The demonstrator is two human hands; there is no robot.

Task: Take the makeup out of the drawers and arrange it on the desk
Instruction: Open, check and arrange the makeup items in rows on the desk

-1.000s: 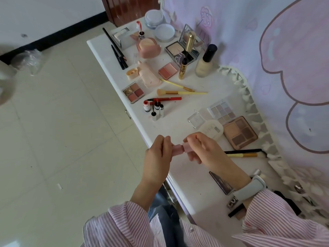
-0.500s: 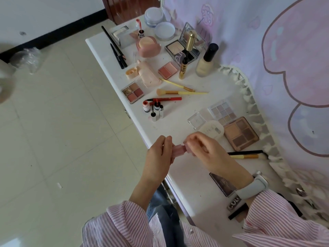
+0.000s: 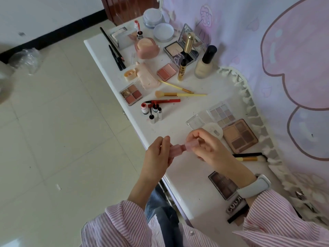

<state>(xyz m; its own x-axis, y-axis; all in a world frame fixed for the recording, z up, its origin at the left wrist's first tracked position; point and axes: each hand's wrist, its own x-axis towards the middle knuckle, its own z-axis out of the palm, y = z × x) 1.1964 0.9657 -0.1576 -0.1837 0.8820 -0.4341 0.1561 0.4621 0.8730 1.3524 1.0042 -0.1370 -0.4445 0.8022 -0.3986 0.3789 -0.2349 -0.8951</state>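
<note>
Little has shifted: both hands still hold the small pink tube (image 3: 179,148) at frame centre, over the desk (image 3: 192,189) edge. Left hand (image 3: 156,157) pinches one end, right hand (image 3: 208,148) the other. Step: probably uncapping. Next: set it among the laid-out makeup.

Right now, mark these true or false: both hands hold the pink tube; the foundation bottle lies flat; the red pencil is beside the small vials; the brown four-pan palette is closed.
1. Both hands hold the pink tube: true, left hand, right hand.
2. Foundation bottle lies flat: false, it stands upright.
3. Red pencil is beside the small vials: true.
4. Brown four-pan palette is closed: false, its pans show.
</note>
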